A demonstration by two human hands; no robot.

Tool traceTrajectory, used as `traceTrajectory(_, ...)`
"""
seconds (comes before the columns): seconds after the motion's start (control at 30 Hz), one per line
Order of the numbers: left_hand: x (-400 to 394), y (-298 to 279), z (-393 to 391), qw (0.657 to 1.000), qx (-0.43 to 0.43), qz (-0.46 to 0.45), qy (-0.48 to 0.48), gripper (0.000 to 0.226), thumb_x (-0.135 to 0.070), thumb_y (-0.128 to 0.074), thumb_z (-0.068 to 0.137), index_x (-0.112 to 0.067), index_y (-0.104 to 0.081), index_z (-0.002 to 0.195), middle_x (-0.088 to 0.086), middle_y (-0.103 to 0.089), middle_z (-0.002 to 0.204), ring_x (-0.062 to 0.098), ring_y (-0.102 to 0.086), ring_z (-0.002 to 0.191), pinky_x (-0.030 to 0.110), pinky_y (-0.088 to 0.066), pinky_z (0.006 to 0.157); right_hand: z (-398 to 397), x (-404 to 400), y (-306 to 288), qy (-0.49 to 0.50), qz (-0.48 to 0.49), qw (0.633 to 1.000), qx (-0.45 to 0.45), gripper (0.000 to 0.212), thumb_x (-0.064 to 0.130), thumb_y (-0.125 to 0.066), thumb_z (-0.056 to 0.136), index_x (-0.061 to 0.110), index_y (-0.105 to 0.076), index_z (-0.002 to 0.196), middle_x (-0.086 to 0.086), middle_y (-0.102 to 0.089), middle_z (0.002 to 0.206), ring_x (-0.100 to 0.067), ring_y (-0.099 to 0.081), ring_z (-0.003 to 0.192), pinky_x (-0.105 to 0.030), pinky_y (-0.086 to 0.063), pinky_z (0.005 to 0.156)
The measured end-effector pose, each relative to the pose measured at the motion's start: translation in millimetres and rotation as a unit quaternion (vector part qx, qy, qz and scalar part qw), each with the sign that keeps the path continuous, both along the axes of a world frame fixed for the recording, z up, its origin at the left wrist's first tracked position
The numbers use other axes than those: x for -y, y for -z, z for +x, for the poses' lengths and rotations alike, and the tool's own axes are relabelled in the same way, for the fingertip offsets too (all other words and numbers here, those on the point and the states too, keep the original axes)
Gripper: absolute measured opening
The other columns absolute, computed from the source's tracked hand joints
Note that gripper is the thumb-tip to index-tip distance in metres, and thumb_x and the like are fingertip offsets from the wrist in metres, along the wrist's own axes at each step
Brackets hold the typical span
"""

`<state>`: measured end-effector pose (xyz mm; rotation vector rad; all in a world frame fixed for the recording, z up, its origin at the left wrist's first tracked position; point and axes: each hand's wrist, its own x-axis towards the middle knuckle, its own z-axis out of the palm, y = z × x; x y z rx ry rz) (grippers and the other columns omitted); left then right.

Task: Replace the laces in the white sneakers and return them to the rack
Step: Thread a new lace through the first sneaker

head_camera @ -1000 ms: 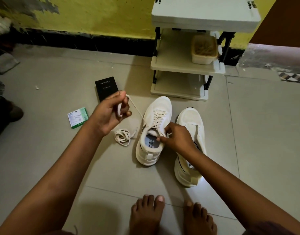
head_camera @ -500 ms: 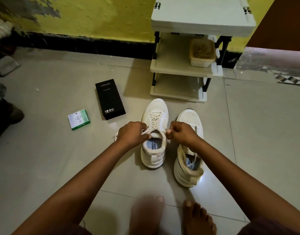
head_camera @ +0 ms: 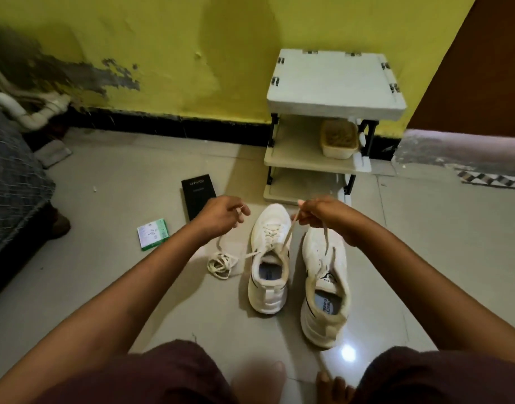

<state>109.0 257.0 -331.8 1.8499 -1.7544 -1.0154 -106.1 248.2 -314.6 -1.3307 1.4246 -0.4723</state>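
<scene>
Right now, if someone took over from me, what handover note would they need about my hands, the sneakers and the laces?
Left hand pinches one lace end; right hand pinches the other, both raised.
Left sneaker is laced; its ends are untied.
Right sneaker beside it shows no lacing.
A bundled lace lies on the floor left of the sneakers.
Left to do: tie this lace, lace the right sneaker, set both on the rack.
</scene>
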Motion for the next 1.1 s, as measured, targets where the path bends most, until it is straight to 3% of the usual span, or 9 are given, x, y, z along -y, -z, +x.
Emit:
traceTrajectory(0.07,4,-24,-5,0.999,-0.032,-0.036,-0.016,0.026,0.002,-0.039,0.093,-0.008,-0.063,0.093,0.003,-0.064,0.081,0.015,-0.059,0.072,0.031,-0.049,0.076,1,2,-26,0.023,-0.023,0.999,0.04,0.03,0.024,-0.043,0.099,0.0,-0.061,0.098,0.0,-0.066,0.089,-0.01,-0.059,0.083,-0.025,-0.045,0.08)
traceTrajectory(0.13,9,-51,-13,0.996,-0.052,-0.072,-0.023,0.025,0.003,-0.045,0.09,-0.014,-0.061,0.081,-0.001,-0.066,0.076,0.016,-0.065,0.077,0.034,-0.052,0.08,4,4,-49,0.043,-0.026,0.994,0.098,0.027,0.024,-0.044,0.099,0.006,-0.059,0.087,-0.003,-0.069,0.091,-0.013,-0.063,0.085,-0.026,-0.047,0.078)
traceTrajectory(0.2,11,-77,-21,0.992,-0.064,-0.103,-0.02,0.027,0.002,-0.051,0.089,-0.018,-0.059,0.073,0.001,-0.067,0.076,0.017,-0.065,0.081,0.031,-0.052,0.08,9,4,-67,0.061,-0.025,0.986,0.153,0.027,0.024,-0.045,0.098,0.011,-0.056,0.078,-0.004,-0.07,0.087,-0.017,-0.064,0.087,-0.031,-0.048,0.084)
traceTrajectory(0.3,14,-107,-27,0.988,-0.07,-0.136,-0.027,0.023,-0.004,-0.059,0.087,-0.02,-0.063,0.072,-0.003,-0.065,0.078,0.012,-0.06,0.079,0.025,-0.046,0.075,14,3,-81,0.064,-0.052,0.977,0.197,0.022,0.02,-0.046,0.097,0.011,-0.06,0.082,-0.004,-0.067,0.079,-0.015,-0.061,0.077,-0.027,-0.05,0.077)
traceTrajectory(0.47,15,-139,-30,0.987,-0.092,-0.126,-0.05,0.02,-0.004,-0.063,0.085,-0.018,-0.065,0.07,-0.001,-0.063,0.072,0.011,-0.058,0.068,0.02,-0.047,0.061,19,-2,-93,0.04,-0.156,0.973,0.163,0.008,-0.001,-0.057,0.088,0.004,-0.063,0.089,-0.006,-0.063,0.08,-0.012,-0.06,0.073,-0.016,-0.051,0.065)
traceTrajectory(0.6,13,-144,-35,0.987,-0.106,-0.105,-0.059,0.015,-0.003,-0.066,0.084,-0.013,-0.066,0.073,0.002,-0.064,0.071,0.011,-0.061,0.065,0.017,-0.049,0.055,23,-1,-96,0.087,-0.197,0.962,0.17,0.024,-0.004,-0.064,0.083,0.004,-0.059,0.104,-0.011,-0.064,0.078,-0.014,-0.062,0.071,-0.019,-0.052,0.068)
traceTrajectory(0.67,11,-144,-38,0.985,-0.118,-0.114,-0.061,0.012,-0.003,-0.067,0.083,-0.011,-0.066,0.074,0.003,-0.063,0.069,0.011,-0.06,0.063,0.016,-0.05,0.054,24,0,-96,0.092,-0.212,0.959,0.162,0.018,-0.003,-0.065,0.082,-0.001,-0.064,0.1,-0.008,-0.065,0.076,-0.014,-0.062,0.068,-0.016,-0.052,0.065)
traceTrajectory(0.8,3,-138,-44,0.979,-0.119,-0.15,-0.065,0.01,-0.004,-0.067,0.083,-0.012,-0.066,0.077,0.001,-0.063,0.07,0.01,-0.058,0.064,0.018,-0.049,0.057,28,0,-93,0.109,-0.23,0.956,0.147,0.004,0.003,-0.067,0.082,0.006,-0.067,0.085,-0.002,-0.065,0.074,-0.008,-0.06,0.065,-0.018,-0.049,0.06)
traceTrajectory(1.1,1,-135,-43,0.975,-0.116,-0.183,-0.051,0.009,-0.007,-0.069,0.082,-0.015,-0.069,0.077,0.003,-0.067,0.076,0.013,-0.061,0.071,0.03,-0.053,0.074,34,0,-90,0.101,-0.24,0.955,0.143,0.007,0.006,-0.07,0.081,0.012,-0.069,0.077,-0.005,-0.068,0.077,-0.01,-0.063,0.068,-0.021,-0.051,0.066)
